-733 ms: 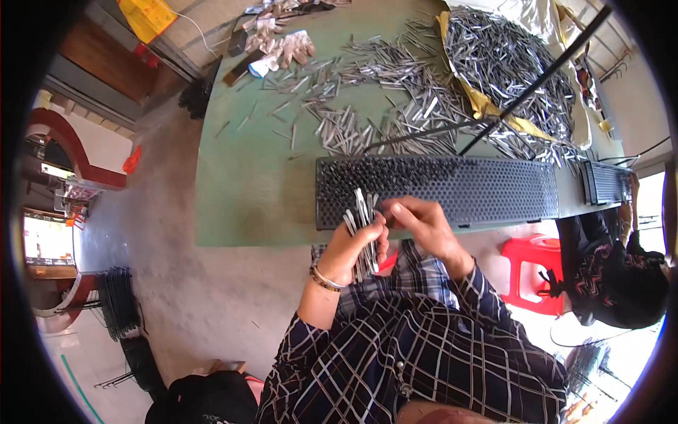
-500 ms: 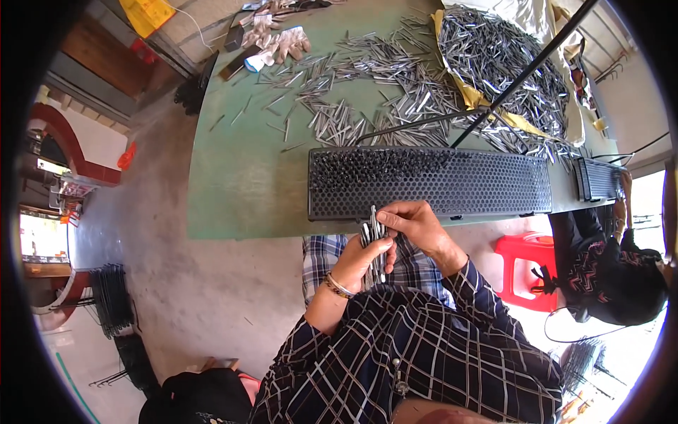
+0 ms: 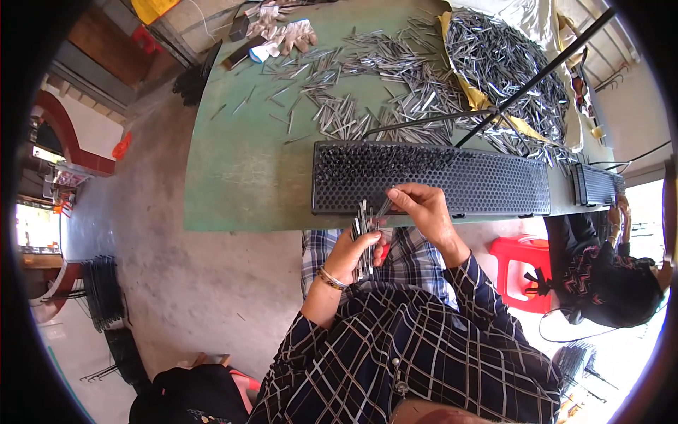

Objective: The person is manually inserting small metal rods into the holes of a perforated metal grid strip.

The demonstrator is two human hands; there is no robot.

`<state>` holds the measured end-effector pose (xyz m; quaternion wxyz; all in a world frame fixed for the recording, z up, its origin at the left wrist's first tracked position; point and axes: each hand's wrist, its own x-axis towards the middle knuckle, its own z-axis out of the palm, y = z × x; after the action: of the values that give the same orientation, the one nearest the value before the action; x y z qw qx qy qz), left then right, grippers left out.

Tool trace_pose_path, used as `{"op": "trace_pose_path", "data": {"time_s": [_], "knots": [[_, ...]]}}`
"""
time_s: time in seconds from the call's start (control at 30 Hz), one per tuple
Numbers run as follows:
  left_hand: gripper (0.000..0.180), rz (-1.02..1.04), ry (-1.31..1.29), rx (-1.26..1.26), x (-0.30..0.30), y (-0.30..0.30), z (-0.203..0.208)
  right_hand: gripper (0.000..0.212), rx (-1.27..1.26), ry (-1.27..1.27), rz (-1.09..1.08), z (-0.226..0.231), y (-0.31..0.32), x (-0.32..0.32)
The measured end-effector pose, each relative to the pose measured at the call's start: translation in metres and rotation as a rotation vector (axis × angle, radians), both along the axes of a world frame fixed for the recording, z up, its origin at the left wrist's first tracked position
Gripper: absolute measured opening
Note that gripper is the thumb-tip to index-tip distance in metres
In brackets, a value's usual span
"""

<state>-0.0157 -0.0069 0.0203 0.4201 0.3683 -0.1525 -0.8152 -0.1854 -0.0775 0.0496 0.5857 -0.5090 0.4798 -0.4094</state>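
Observation:
My left hand (image 3: 347, 256) is closed around a bundle of thin metal strips (image 3: 361, 225), held upright just off the table's near edge. Beside it, my right hand (image 3: 427, 212) pinches a slim metal strip (image 3: 385, 205) between thumb and fingertips, close to the bundle's upper ends. Directly beyond both hands lies a long black perforated tray (image 3: 487, 194) with rows of round holes. Dark strip ends (image 3: 367, 161) stand up in many holes along its left and far part. The front rows look bare.
Loose strips (image 3: 417, 95) are strewn over the green table (image 3: 240, 184). A large heap (image 3: 501, 63) sits on yellow-edged sacking at far right. A black rod (image 3: 537, 81) slants above it. Gloves (image 3: 289, 35) lie far left. Another person (image 3: 600, 283) works at right near a red stool (image 3: 519, 268).
My right hand has drawn slightly away from the bundle, up and to the right, with a strip pinched in it. My left hand keeps the bundle and has shifted slightly left.

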Motion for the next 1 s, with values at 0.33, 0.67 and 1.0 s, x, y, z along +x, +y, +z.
{"op": "trace_pose_path", "data": {"time_s": [0.33,0.67,1.0], "knots": [[0.037,0.018,-0.027,-0.011,0.003,0.004,-0.006,0.028,-0.169,0.226,-0.004,-0.004,-0.041,0.005],[0.033,0.058,0.057,0.034,0.002,0.009,-0.009,0.022,-0.357,0.349,-0.024,0.0,-0.044,0.009],[0.031,0.055,0.032,0.052,-0.001,0.011,-0.008,0.017,-0.565,0.432,-0.006,-0.004,-0.043,0.01]]}}
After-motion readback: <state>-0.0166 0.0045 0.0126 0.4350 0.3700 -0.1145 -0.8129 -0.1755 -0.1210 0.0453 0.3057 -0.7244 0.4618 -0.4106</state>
